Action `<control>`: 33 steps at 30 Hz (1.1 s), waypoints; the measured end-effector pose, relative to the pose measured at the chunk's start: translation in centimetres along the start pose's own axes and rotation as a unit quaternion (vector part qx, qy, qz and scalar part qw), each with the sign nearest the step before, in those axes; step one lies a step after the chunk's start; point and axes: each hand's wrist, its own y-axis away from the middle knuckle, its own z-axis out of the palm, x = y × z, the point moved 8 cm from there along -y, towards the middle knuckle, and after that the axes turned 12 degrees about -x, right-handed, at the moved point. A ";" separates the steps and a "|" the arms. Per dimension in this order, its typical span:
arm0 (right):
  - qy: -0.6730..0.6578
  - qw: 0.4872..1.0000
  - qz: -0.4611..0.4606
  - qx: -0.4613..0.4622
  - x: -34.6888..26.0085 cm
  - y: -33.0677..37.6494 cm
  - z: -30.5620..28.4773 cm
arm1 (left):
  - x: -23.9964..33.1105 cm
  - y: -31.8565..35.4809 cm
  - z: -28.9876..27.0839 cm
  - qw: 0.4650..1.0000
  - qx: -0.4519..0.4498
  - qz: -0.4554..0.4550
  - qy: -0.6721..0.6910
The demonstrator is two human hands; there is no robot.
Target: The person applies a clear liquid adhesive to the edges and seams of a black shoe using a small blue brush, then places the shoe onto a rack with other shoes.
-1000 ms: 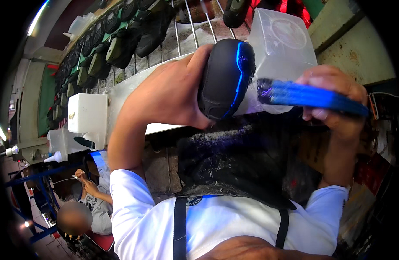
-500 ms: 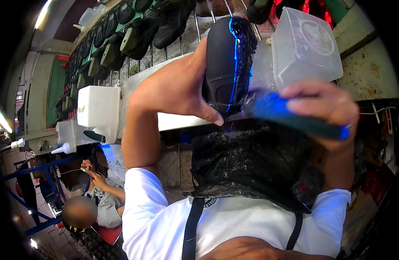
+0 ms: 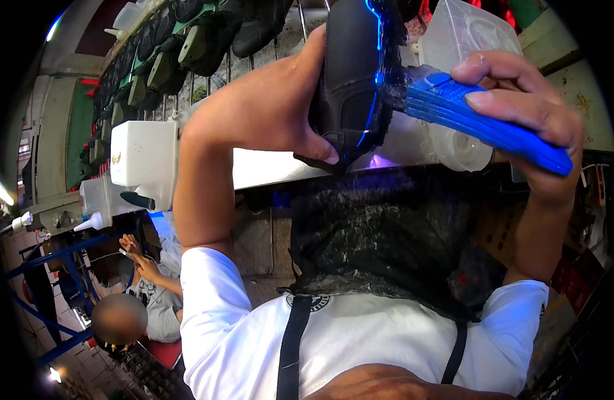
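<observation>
A black shoe is held up over the worktable's edge, with a shiny blue-lit line running down its right side. My left hand grips it from the left, thumb near its lower end and the other fingers hidden behind it. In my right hand is a brush with a thick, ridged blue handle. Its dark, clumped bristles meet the wet-looking right edge of the shoe.
Several dark shoes stand on a metal-bar rack at the upper left. A clear plastic container is behind my right hand. Left of my arm are a white container and a dark green handle. Another person sits at lower left.
My right hand has moved up and to the right with the brush, whose bristles now lie higher along the shoe. The shoe and my left hand have shifted slightly.
</observation>
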 end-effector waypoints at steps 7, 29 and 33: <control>-0.029 0.997 0.052 0.049 0.9 0.7 2.2 | -0.5 -0.9 -0.2 0.997 0.012 0.072 0.028; 0.063 0.979 0.139 0.136 2.5 0.8 8.6 | 0.3 -1.9 -2.2 0.981 -0.022 -0.178 0.072; 0.032 0.982 0.128 0.132 4.0 1.7 9.4 | -0.3 -2.6 -2.7 0.941 -0.077 -0.218 0.249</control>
